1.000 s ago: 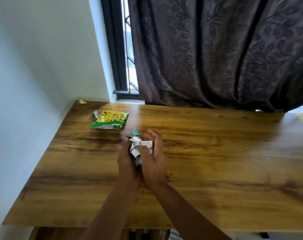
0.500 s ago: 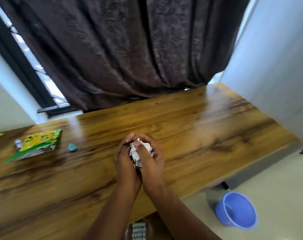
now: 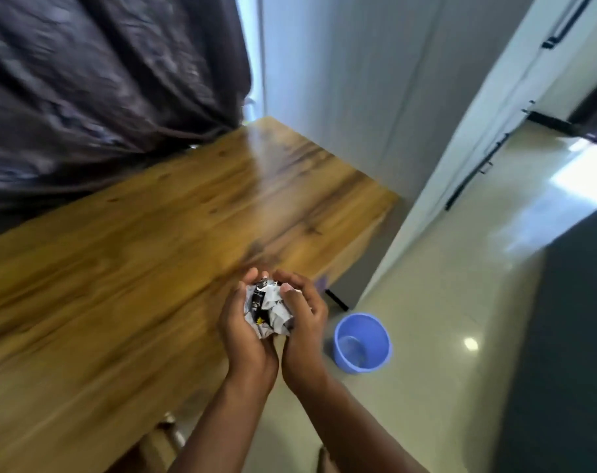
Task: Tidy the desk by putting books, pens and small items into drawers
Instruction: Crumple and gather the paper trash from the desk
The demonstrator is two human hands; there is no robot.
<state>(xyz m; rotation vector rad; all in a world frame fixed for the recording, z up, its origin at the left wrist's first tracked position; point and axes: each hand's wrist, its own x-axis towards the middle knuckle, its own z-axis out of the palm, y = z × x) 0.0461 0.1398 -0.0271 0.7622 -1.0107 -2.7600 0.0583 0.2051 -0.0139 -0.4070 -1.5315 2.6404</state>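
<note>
I have a crumpled wad of wrappers (image 3: 268,310) cupped between both hands; my left hand (image 3: 244,331) curls round its left side with the fingers bent over the top, and my right hand (image 3: 304,331) curls round the right side, thumb and fingertips pressing into the foil — so both hands are closed upon the wad, neither one free. The wad is silver-white with black print and a speck of yellow; it sits raised in my palms, over the near right edge of the table (image 3: 126,254), not resting on the wood. The table is brown, streaked with darker grain, and runs away to the upper right until it meets a pale wall (image 3: 341,80); a dark curtain (image 3: 96,87) hangs behind it on the left, its lower folds lying on the table's far edge. Down on the pale tiled floor (image 3: 461,285), just beyond my right hand, stands a blue bucket (image 3: 362,343) — upright, its mouth open towards me; it stands near the table's corner, apart from it. The picture is blurred at the curtain and along the far wood.
</note>
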